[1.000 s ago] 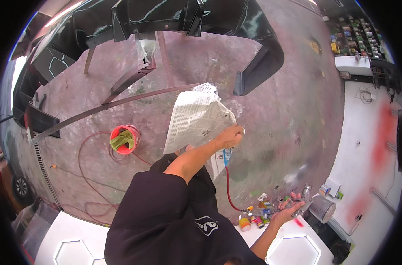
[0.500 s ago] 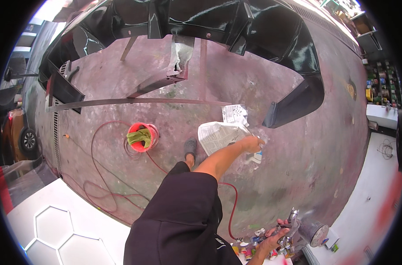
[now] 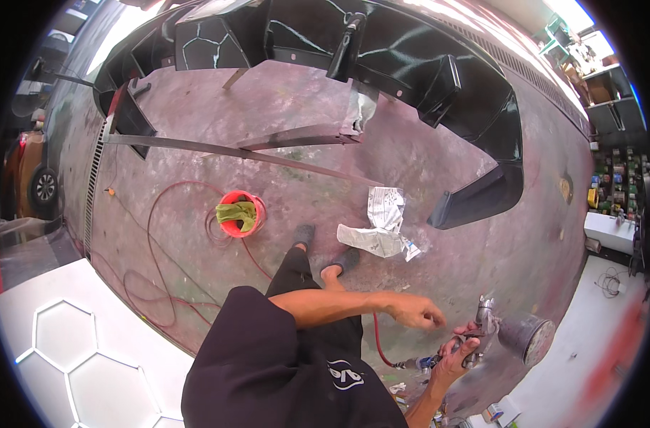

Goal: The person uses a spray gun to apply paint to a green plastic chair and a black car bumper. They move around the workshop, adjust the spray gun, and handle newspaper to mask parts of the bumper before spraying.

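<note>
My right hand [image 3: 455, 357] is wrapped round a metal spray gun [image 3: 486, 311] with a large grey paint cup [image 3: 527, 339] on its far right side. A red air hose [image 3: 377, 335] runs to the gun's blue-and-metal fitting [image 3: 426, 362]. My left hand [image 3: 415, 312] hovers just left of the gun, apart from it, with fingers curled together and nothing visible in them. Ahead, a crumpled newspaper [image 3: 373, 241] lies on the floor by my feet, a small blue-and-white piece [image 3: 411, 249] at its right end. A glossy black bumper [image 3: 410, 75] curves across the far side.
Metal stand bars [image 3: 254, 151] stretch under the bumper. A red bucket [image 3: 252, 222] holding a green cloth [image 3: 236, 212] stands left of my feet, with hose loops [image 3: 150, 235] around it. Paint cans [image 3: 614, 178] fill the right side. White panels [image 3: 75, 342] border the lower left.
My left hand has drawn back from the newspaper toward the spray gun. The newspaper now lies lower and more crumpled. The view has shifted, and both of my feet now show.
</note>
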`<state>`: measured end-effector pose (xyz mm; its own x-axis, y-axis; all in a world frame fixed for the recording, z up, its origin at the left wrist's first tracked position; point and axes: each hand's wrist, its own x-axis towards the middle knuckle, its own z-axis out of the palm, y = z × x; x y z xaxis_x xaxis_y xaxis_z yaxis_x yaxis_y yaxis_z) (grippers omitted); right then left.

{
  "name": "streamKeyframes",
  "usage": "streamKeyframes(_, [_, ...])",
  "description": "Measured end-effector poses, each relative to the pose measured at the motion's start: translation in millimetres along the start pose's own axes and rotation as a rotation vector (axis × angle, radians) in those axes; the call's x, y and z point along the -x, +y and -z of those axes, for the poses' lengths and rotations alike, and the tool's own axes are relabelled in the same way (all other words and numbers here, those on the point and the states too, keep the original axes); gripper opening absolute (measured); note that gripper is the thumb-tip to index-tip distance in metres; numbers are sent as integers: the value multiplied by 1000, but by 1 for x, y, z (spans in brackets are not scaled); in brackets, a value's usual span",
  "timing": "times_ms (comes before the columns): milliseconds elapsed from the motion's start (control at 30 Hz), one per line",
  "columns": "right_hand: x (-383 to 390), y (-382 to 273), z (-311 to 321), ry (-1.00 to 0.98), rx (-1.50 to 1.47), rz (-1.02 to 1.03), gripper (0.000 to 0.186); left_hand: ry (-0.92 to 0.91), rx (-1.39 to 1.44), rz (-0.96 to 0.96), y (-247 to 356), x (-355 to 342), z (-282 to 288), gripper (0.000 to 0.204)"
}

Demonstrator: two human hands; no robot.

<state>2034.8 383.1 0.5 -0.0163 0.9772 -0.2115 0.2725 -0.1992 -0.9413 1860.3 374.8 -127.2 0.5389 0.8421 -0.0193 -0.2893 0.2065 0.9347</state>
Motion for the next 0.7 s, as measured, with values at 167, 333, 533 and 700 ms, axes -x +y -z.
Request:
streamKeyframes(167, [6, -68, -53, -142, -13, 113, 67, 73, -32, -274, 66, 45, -20, 32])
streamKeyframes(333, [21, -135, -124, -245, -37, 177, 75, 253, -91, -352, 119, 99, 11, 27])
streamKeyframes(533, [43, -192, -210, -350, -44, 190, 86, 294, -183, -389, 175, 168, 67, 21])
streamKeyframes(700, [43, -226, -252, -426, 27, 175, 93, 367, -152, -373, 205, 196, 96, 21])
